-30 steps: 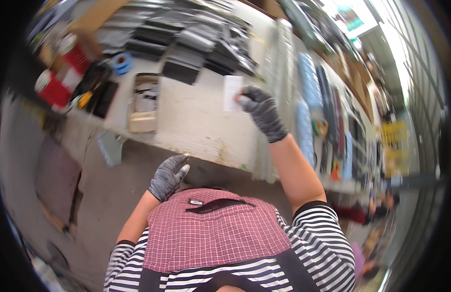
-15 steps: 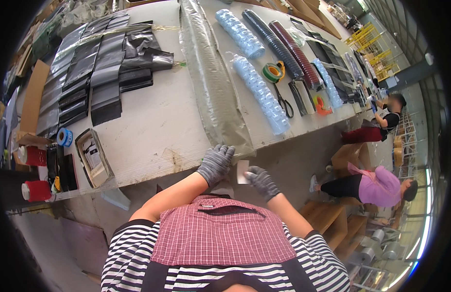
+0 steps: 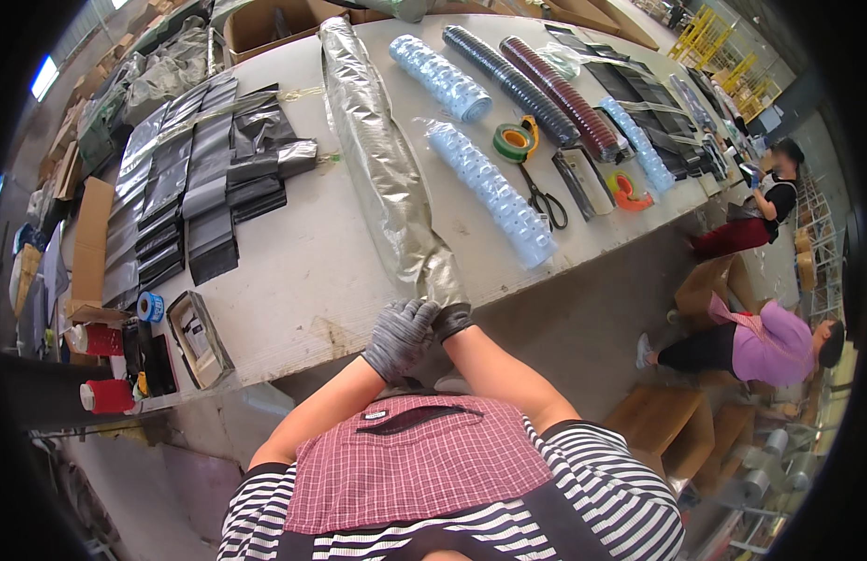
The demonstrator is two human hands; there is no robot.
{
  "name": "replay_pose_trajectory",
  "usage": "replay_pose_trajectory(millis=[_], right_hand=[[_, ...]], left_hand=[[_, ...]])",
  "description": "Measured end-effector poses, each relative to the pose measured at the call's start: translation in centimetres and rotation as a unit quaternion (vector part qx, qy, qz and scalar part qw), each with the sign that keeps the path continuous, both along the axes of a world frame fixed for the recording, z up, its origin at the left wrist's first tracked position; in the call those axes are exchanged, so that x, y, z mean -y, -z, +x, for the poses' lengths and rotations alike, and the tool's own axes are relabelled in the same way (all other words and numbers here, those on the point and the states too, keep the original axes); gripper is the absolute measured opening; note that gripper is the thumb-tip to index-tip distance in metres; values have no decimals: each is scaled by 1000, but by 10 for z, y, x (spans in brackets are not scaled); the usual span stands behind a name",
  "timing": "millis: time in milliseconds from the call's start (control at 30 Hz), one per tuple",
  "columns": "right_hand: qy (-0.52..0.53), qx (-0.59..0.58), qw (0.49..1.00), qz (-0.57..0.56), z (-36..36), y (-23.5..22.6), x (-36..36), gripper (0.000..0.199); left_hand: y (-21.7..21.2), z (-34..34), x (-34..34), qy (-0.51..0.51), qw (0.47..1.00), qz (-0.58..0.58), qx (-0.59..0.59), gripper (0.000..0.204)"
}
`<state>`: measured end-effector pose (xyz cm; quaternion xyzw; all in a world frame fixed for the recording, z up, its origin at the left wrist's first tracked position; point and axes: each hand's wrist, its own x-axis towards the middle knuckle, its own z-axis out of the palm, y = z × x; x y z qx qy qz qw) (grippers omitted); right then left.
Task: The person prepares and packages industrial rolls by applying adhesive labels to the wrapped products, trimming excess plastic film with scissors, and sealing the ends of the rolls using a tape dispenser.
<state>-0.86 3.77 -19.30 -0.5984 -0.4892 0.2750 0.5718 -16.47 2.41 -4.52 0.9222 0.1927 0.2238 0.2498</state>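
Note:
A long, shiny grey-green plastic bag [image 3: 382, 159] lies across the white table toward me, with something long inside it. Its near end is bunched up at the table's front edge. My gloved left hand [image 3: 402, 338] is closed on that gathered end. Right beside it, my gloved right hand [image 3: 451, 322] is at the bag's mouth, its fingers hidden by the plastic and the other hand. No white card shows in this frame. Close by on the right lies a light-blue patterned roll [image 3: 490, 192] in clear wrap.
Scissors [image 3: 544, 198], a green tape roll [image 3: 516, 140] and an orange tape dispenser [image 3: 630, 193] lie to the right. Black plastic bags [image 3: 209, 201] are spread at left, near an open box [image 3: 200, 341]. Two people stand beyond the table's right side.
My right hand, which held a white card beside the bag, has moved left to the bag's mouth; the card is out of sight. The bag's near end is now crumpled together.

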Motion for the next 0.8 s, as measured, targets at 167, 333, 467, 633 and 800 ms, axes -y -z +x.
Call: replay_pose_trajectory(millis=[167, 333, 467, 633, 800], right_hand=[[-55, 52, 970, -233, -5, -42, 91, 30], [45, 50, 984, -165, 71, -98, 167, 18], [-21, 446, 893, 60, 101, -114, 112, 27], [-226, 501, 823, 145, 101, -87, 58, 23], [-332, 445, 825, 106, 104, -94, 36, 16]], left_hand=[[-2, -27, -4, 13, 991, -116, -72, 43], [22, -62, -44, -8, 990, 88, -106, 41], [54, -47, -56, 68, 962, 261, -47, 35], [93, -28, -57, 104, 955, 275, -36, 31], [88, -17, -49, -14, 973, 226, 37, 27]])
